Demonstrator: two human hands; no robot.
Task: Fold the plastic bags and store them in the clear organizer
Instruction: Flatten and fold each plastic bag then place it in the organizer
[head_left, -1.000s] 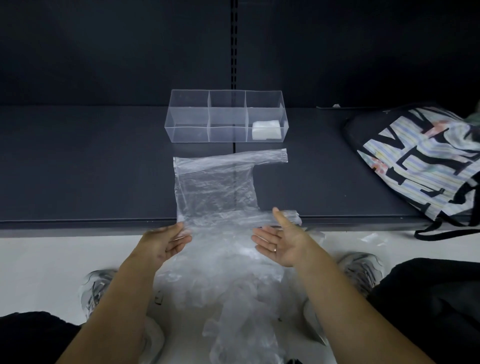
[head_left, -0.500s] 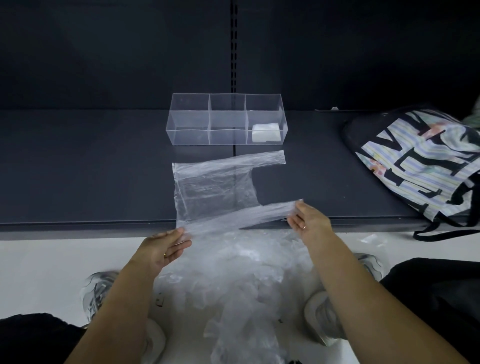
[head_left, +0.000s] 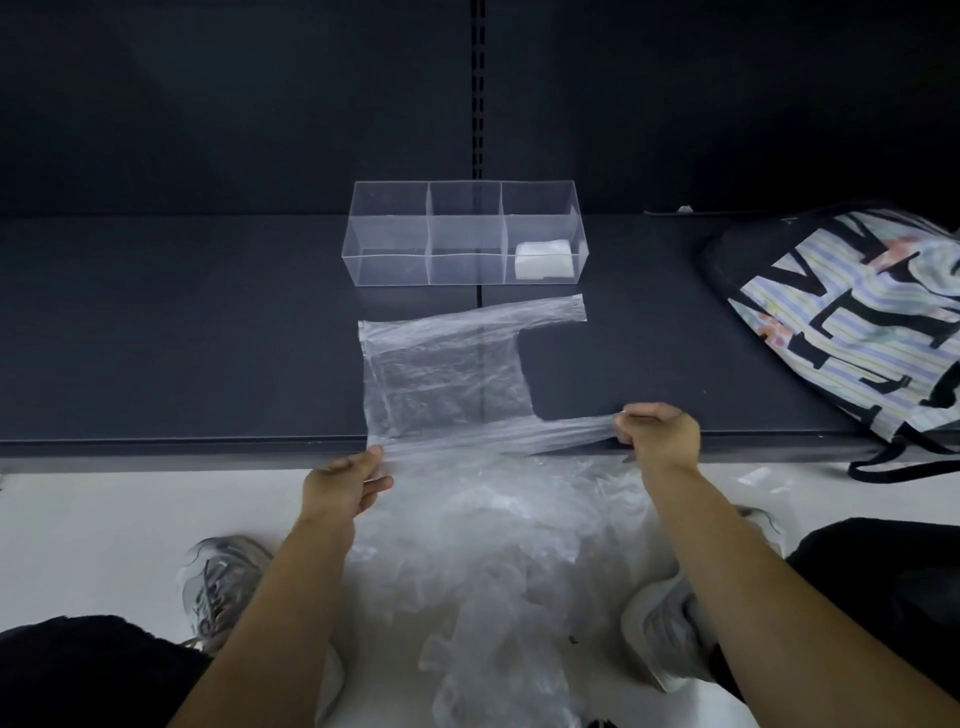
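Landmark: clear, oblong plastic organizer (head_left: 387, 239) with three compartments, standing on the dark grey shelf (head_left: 182, 322)
Stored so far: one small white folded plastic bag (head_left: 544, 258) in the organizer's right compartment; nothing shows in the middle and left ones
Bag in hand: thin, transparent, crinkled vest-type plastic bag (head_left: 441, 374), spread flat on the shelf just in front of the organizer, handles pointing toward the organizer's right end
Far handle (head_left: 550, 310): flat on the shelf, just in front of the right compartment
Near handle (head_left: 519, 439): drawn taut along the side of the bag farthest from the organizer
Left hand (head_left: 345, 486): thumb and fingers pinch the bag's near corner, below the organizer's left end
Right hand (head_left: 657, 434): fingers curled round the tip of the near handle, beyond the organizer's right end; the hands are well apart
Waiting stock: loose heap of clear plastic bags (head_left: 493, 561) on the pale floor, farther from the organizer than the shelf edge
Bystander: striped, letter-printed fabric bag (head_left: 852, 306), well to the right of the organizer
Step in hand (judged): stretching the near edge straight, ahead of the first lengthwise fold
Next move (judged): carry the taut edge toward the organizer onto the far edge, both hands moving together, then press the slippery film flat
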